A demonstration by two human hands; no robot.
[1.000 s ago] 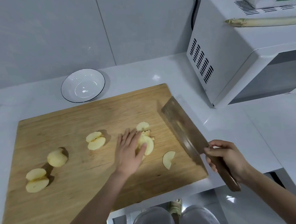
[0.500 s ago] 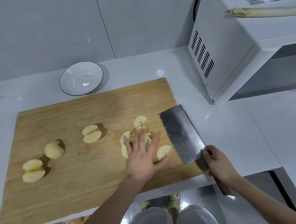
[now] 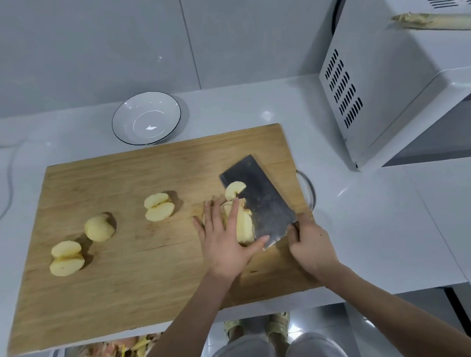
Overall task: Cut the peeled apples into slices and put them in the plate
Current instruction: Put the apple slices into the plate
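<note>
The left hand (image 3: 225, 243) lies flat, fingers straight and holding nothing, pressing the slices (image 3: 244, 225) against the cleaver (image 3: 260, 196), probably to herd them onto the blade as a scoop; one slice (image 3: 234, 190) already sits on the steel; the right hand (image 3: 308, 243) curls round the handle, keeping the blade low on the board (image 3: 124, 283); other apple pieces (image 3: 158, 207) wait further left; the plate (image 3: 146, 112), past the board's far edge, holds nothing yet

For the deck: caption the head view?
Left hand presses apple slices against cleaver gripped by right hand, on cutting board.
</note>
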